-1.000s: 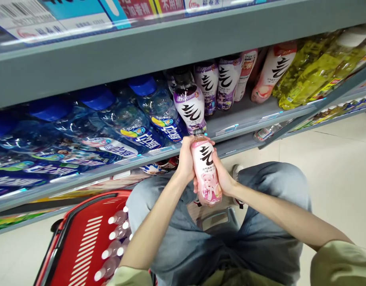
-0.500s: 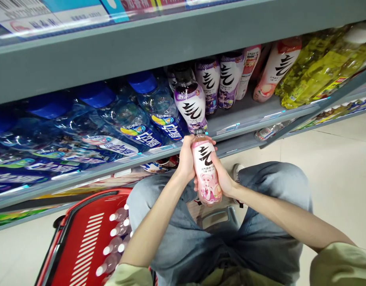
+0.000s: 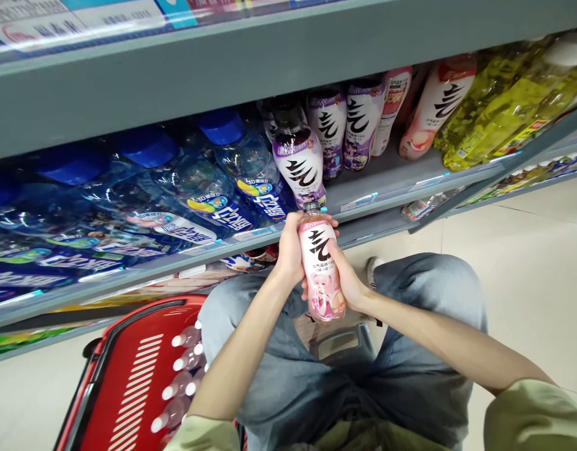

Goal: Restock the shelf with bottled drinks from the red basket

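I hold a pink drink bottle (image 3: 320,266) with a white label upright in front of my knees. My left hand (image 3: 291,247) wraps around its upper left side, near the cap. My right hand (image 3: 349,279) grips the lower right side from behind. The bottle sits just below the edge of a grey shelf (image 3: 386,178). On that shelf stand purple-labelled bottles (image 3: 300,160) of the same brand, directly above my hands, and pink-labelled ones (image 3: 433,103) further right.
Blue-capped water bottles (image 3: 185,188) fill the shelf's left part and yellow-green bottles (image 3: 499,100) the right. A red shopping basket (image 3: 128,382) with several white-capped bottles (image 3: 182,369) stands on the floor at my lower left. My knees in grey jeans (image 3: 410,351) are below.
The bottle and both hands have shifted very slightly up and left; the grip is unchanged.
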Action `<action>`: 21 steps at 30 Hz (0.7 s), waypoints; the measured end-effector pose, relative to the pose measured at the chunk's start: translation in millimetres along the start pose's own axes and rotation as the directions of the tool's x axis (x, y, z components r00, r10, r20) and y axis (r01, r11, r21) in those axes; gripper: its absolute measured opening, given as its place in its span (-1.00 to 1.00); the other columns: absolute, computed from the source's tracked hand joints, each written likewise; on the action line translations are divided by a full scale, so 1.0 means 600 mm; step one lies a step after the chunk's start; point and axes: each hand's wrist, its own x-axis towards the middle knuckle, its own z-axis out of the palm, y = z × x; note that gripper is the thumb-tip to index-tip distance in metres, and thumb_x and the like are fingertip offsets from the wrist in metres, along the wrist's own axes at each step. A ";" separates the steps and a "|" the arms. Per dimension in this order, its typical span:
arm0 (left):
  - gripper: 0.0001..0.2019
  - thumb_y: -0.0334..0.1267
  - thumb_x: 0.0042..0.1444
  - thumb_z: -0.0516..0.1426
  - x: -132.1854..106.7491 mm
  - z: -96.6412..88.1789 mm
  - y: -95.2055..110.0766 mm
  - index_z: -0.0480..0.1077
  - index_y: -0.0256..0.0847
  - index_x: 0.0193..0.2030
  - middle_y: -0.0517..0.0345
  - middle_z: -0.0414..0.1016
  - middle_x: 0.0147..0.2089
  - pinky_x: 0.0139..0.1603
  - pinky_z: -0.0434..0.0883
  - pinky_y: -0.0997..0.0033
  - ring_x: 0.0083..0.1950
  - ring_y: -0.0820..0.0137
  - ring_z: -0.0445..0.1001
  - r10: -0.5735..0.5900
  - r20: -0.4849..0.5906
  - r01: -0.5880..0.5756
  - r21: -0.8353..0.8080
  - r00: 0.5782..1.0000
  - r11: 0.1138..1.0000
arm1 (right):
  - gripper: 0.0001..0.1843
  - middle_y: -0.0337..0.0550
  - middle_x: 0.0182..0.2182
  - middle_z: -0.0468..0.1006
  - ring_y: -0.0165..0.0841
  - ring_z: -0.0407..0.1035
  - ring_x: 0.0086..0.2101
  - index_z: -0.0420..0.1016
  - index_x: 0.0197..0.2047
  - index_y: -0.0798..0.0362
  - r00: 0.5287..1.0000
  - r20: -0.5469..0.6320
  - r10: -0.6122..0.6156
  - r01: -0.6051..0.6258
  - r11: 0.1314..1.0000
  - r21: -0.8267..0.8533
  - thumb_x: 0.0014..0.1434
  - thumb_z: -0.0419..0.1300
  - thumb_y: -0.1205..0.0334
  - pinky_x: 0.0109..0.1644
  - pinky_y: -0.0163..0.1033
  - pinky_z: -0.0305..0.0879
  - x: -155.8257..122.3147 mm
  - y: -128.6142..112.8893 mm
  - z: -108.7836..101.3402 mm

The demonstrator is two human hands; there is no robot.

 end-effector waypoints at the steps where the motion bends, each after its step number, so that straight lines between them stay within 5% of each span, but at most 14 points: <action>1: -0.58 0.03 0.07 0.09 0.000 -0.001 0.000 0.56 -0.32 -0.29 -0.01 0.63 -0.31 -0.32 0.51 0.41 -0.35 0.31 0.58 -0.003 -0.008 0.003 -0.007 1.000 1.000 | -0.12 -0.08 -0.57 0.58 -0.29 0.47 -0.63 0.54 -0.23 0.15 1.000 0.002 0.000 0.000 1.000 -0.002 0.19 0.00 -0.60 -0.51 -0.20 0.50 0.001 0.001 0.001; 11: -0.59 0.05 0.10 0.07 -0.001 -0.002 -0.008 0.54 -0.27 -0.30 0.01 0.63 -0.28 -0.31 0.52 0.41 -0.33 0.30 0.59 0.011 0.001 -0.011 0.012 1.000 1.000 | -0.14 -0.07 -0.55 0.60 -0.29 0.48 -0.62 0.53 -0.26 0.14 1.000 0.003 0.004 -0.004 1.000 -0.011 0.16 0.03 -0.61 -0.50 -0.20 0.50 -0.002 0.002 -0.009; 21: -0.54 0.16 0.15 0.11 -0.002 -0.003 -0.014 0.55 -0.25 -0.27 0.00 0.65 -0.22 -0.33 0.51 0.39 -0.29 0.27 0.61 0.148 -0.001 -0.146 0.186 0.989 0.972 | -0.14 -0.09 -0.55 0.59 -0.28 0.48 -0.62 0.53 -0.21 0.13 0.992 -0.066 -0.109 0.103 0.991 -0.085 0.03 0.16 -0.62 -0.51 -0.20 0.49 0.003 0.008 -0.009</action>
